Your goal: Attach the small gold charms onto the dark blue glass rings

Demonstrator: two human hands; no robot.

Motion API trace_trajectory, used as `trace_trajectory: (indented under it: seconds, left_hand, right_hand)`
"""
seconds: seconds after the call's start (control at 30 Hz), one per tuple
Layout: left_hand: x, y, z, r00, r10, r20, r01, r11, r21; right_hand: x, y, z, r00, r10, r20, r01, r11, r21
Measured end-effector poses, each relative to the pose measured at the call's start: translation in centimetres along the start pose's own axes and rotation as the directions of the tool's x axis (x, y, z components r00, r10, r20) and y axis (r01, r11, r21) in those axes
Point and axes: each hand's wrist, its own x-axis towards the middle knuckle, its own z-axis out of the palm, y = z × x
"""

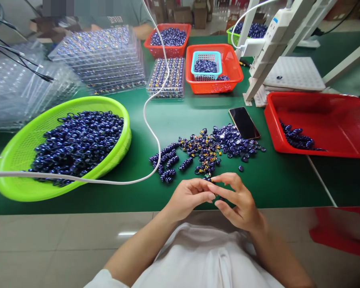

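My left hand (195,196) is at the table's near edge, with thumb and fingers pinched together; what they hold, if anything, is mostly hidden. My right hand (240,204) is just beside it, fingers apart and fingertips reaching to the left fingertips. Small dark bits show around the fingertips. Right beyond the hands lies a heap of small dark pieces with orange and yellow parts (202,150). To its right is a pile of shiny dark-blue caps (237,142). On its left, several stacked rows of shiny dark-blue rings (169,156) lie on the table.
A lime-green basket (124,132) full of dark-blue rings stands left, with a white cable (150,120) crossing it. A phone (244,123) and a red tray (333,128) are right. Stacked clear trays (102,60), red baskets (189,80) and a metal post (259,76) stand behind.
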Motion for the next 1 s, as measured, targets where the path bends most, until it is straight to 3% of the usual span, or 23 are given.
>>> trace_trajectory:
  seconds: [0.17,0.27,0.33,0.43,0.5,0.6,0.8,0.9,1.0]
  left_hand:
    - [-0.2,-0.5,0.1,0.991,0.078,-0.112,-0.076,0.997,0.023]
    - [-0.4,-1.0,-0.1,0.957,0.269,-0.111,-0.24,0.944,0.225]
    - [-0.4,-1.2,-0.4,0.898,0.44,-0.023,-0.395,0.827,0.401]
    - [-0.5,-1.3,-0.8,0.781,0.602,0.168,-0.58,0.598,0.554]
    - [-0.6,-1.3,-0.9,0.727,0.637,0.257,-0.64,0.493,0.59]
    - [-1.0,-1.4,-0.9,0.677,0.659,0.328,-0.68,0.388,0.622]
    - [-1.4,-0.3,-2.5,0.716,0.604,0.349,-0.569,0.214,0.794]
    - [-0.7,1.2,-4.8,0.713,0.653,0.257,-0.353,0.017,0.935]
    - [0.2,2.5,-7.1,0.754,0.622,0.211,-0.156,-0.142,0.978]
  right_hand:
    - [-0.7,0.0,1.4,0.985,0.009,-0.172,-0.013,1.0,-0.02]
    - [-1.0,-0.5,2.0,0.968,0.154,-0.196,-0.133,0.984,0.116]
    - [-1.1,-0.6,2.2,0.941,0.303,-0.152,-0.252,0.924,0.287]
    - [-1.2,-0.4,2.1,0.871,0.49,0.034,-0.429,0.726,0.537]
    - [-1.2,-0.1,2.0,0.831,0.532,0.163,-0.507,0.603,0.616]
    - [-1.0,0.2,1.9,0.821,0.519,0.24,-0.536,0.555,0.636]
    - [-0.7,-0.2,1.2,0.866,0.468,0.176,-0.484,0.695,0.531]
    - [-0.8,-0.2,0.7,0.864,0.491,0.11,-0.483,0.746,0.459]
    - [-1.0,-0.1,0.5,0.865,0.497,0.073,-0.475,0.764,0.437]
